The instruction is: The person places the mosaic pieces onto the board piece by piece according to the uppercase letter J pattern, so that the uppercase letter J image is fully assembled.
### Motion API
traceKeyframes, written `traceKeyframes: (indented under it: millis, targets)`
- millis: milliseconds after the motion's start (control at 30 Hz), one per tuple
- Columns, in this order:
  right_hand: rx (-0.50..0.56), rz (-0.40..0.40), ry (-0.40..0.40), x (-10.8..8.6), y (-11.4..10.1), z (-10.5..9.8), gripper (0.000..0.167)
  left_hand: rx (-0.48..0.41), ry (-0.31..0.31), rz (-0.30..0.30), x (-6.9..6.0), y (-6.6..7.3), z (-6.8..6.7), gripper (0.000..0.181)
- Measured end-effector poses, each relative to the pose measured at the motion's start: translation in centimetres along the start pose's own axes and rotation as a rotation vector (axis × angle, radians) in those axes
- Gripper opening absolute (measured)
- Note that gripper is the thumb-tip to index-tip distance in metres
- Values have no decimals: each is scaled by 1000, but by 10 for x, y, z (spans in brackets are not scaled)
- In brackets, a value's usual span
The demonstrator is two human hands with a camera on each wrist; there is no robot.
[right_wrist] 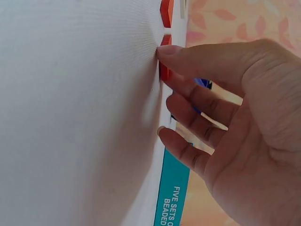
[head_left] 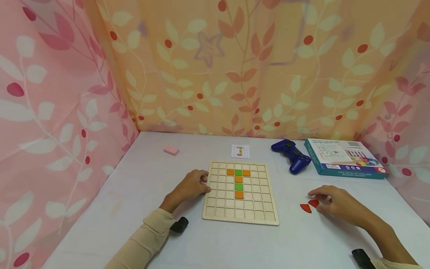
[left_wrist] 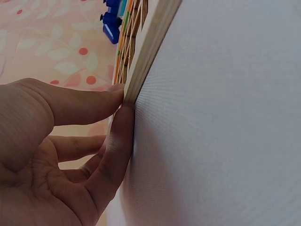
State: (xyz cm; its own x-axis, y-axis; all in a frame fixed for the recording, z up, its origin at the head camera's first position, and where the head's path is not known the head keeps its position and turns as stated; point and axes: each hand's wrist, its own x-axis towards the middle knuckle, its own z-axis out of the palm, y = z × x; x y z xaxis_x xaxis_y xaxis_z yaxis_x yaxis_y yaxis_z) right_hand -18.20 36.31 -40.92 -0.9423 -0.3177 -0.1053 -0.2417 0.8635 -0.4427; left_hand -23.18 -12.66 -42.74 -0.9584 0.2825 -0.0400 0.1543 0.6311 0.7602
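Observation:
A square wooden grid board [head_left: 220, 212] lies flat in the middle, with orange and green tiles [head_left: 239, 186] set in a T shape. My left hand [head_left: 191, 185] pinches its left edge between thumb and index finger, plain in the left wrist view too. To the right of the board, my right hand [head_left: 342, 204] has thumb and index finger about a red wedge with a curved edge [head_left: 314, 203], which still rests on the table. Beside it lies a second red wedge [head_left: 306, 208]. The thumb meets the nearer red wedge [right_wrist: 165, 59] in the right wrist view.
Behind the board lies a small pattern card [head_left: 240, 151] with a printed figure. A pink block [head_left: 171, 150] is at the back left. At the back right are a blue game controller [head_left: 291, 156] and a flat teal-edged box [head_left: 346, 158]. Patterned cloth [head_left: 208, 82] hangs behind the table.

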Motion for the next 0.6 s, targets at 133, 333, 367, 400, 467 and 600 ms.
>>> traceKeyframes:
  millis: [133, 333, 367, 400, 467, 600]
  targets:
    - [13, 20, -9, -1, 2, 0, 37, 0, -3, -1, 0, 0, 0, 62]
    - [12, -40, 3, -1, 4, 2, 27, 12, -1, -7, 0, -1, 0, 61]
    - [8, -54, 5, -1, 3, 2, 26, 15, 0, -5, 0, -1, 0, 61]
    - [7, -62, 7, 0, 3, 2, 25, 16, 0, -6, 0, -1, 0, 61]
    - [9, -60, 3, 1, 2, 2, 24, 17, -1, -10, 1, -1, 0, 61]
    - [-8, -43, 7, 2, 1, 0, 28, 11, -4, -21, 0, 0, 1, 61]
